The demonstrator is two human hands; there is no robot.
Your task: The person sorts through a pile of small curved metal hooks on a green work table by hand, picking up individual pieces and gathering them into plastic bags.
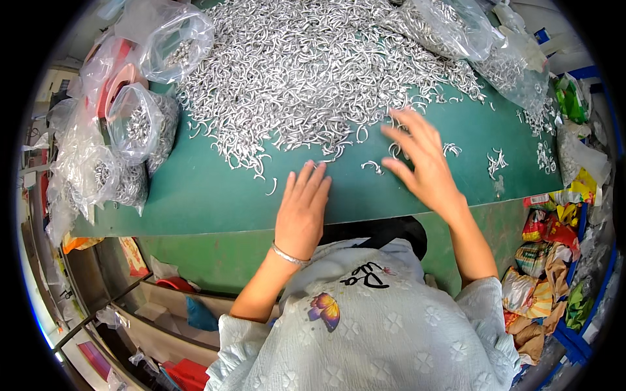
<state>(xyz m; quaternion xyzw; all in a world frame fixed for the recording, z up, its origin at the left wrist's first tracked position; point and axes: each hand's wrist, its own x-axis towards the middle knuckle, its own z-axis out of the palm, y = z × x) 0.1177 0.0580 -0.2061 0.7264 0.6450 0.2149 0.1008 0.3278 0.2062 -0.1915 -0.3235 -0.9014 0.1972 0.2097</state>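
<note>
A wide heap of small curved, silvery metal pieces [293, 72] covers the far and middle part of the green tabletop [215, 202]. My left hand [303, 205] lies palm down at the heap's near edge, its fingers stretched out and the tips by a few pieces. To the right, my right hand [420, 156] hovers over or rests on the table with fingers spread and slightly blurred; I cannot tell whether it touches the pieces under its fingertips. A few loose curved pieces [373, 167] lie between the hands. Small separate clusters [497, 161] sit farther right.
Clear plastic bags of metal pieces [134, 130] stand at the left table edge, near a pink-red rounded object [120, 85]. More filled bags [450, 29] lie at the far right. Colourful packages [531, 274] are stacked on the right; drawers [169, 319] stand below left.
</note>
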